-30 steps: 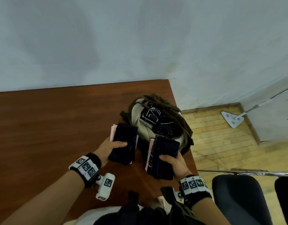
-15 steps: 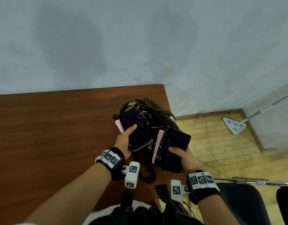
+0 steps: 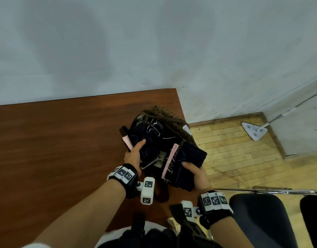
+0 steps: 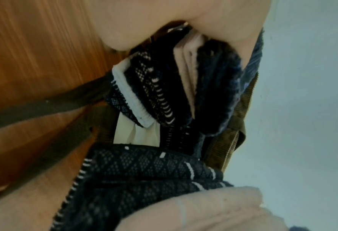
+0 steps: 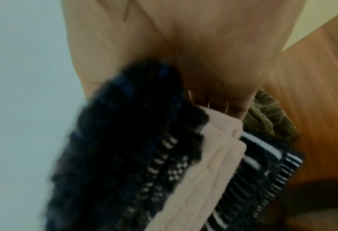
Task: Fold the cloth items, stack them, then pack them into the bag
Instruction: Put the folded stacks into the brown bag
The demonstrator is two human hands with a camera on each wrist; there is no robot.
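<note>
Hands pack folded cloths. Left hand (image 3: 134,154) clamps a dark-and-pink folded stack (image 3: 145,144) into the brown fabric bag (image 3: 173,120). Right hand (image 3: 197,174) grips a second dark folded stack (image 3: 182,163), apparently waiting its turn.

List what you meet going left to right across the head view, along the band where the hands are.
Bare wooden table → left hand → folded cloth stack in the left hand → folded cloth stack in the right hand → right hand → wood floor → mop head.
</note>
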